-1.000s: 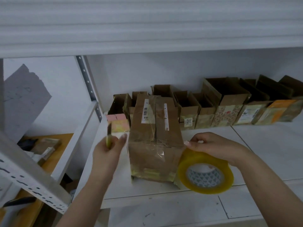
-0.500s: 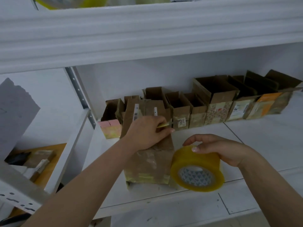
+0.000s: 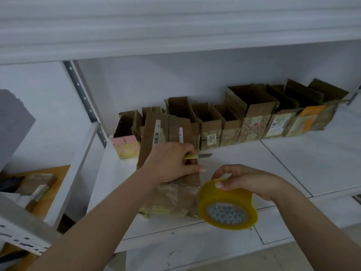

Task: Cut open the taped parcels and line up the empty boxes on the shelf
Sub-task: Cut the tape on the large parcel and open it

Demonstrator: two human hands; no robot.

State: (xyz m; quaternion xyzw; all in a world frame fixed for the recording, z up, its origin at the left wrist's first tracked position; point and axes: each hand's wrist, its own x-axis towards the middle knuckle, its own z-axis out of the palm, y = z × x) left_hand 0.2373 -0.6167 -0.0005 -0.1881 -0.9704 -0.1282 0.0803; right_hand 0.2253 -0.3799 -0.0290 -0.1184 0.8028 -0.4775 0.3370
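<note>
A yellow utility knife (image 3: 192, 156) is gripped in the left hand (image 3: 172, 163) atop the taped parcel (image 3: 172, 173) at the shelf (image 3: 293, 169) front. The tape roll (image 3: 227, 208) beside it is held by the right hand (image 3: 248, 180). Those fingers could be nicked if the blade slips rightward, and the unbraced parcel could be shoved back into the opened boxes (image 3: 252, 116).

A taped parcel (image 3: 172, 184) stood near the front of the shelf (image 3: 312, 163), a tape roll (image 3: 227, 206) touching its right side at the front edge, a row of opened boxes (image 3: 252, 116) behind them along the back wall, a cutter (image 3: 197, 155) over the parcel's top
</note>
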